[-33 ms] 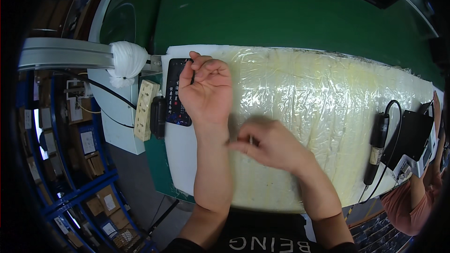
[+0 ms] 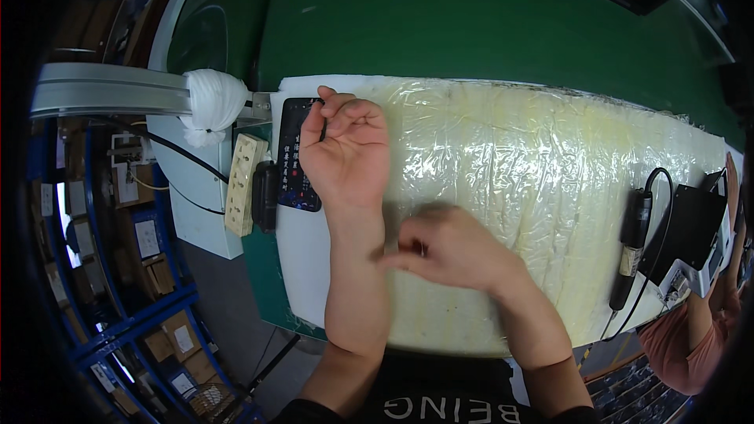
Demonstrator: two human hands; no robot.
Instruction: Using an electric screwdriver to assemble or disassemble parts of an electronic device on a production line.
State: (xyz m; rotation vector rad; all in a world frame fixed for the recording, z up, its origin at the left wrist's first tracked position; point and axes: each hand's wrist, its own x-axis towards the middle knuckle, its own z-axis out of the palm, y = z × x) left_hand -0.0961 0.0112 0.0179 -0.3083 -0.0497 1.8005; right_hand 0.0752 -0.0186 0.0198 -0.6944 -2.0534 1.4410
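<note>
My left hand [image 2: 349,153] lies palm up with its fingers curled, at the left end of a white pad covered in clear plastic wrap [image 2: 550,165]. A thin black piece [image 2: 323,124] is pinched between its fingers. It rests partly over a black control panel with buttons [image 2: 290,161]. My right hand [image 2: 452,250] hovers over the pad close to my left forearm, its fingers drawn together in a pinch. That hand is blurred, so I cannot tell whether anything is in it.
A beige power strip [image 2: 243,184] lies left of the panel. A white cloth bundle [image 2: 212,102] wraps an aluminium rail. A black electric screwdriver [image 2: 632,243] and its black box [image 2: 691,228] lie at the right. Another person [image 2: 683,345] is at the lower right. A green surface [image 2: 440,23] lies behind.
</note>
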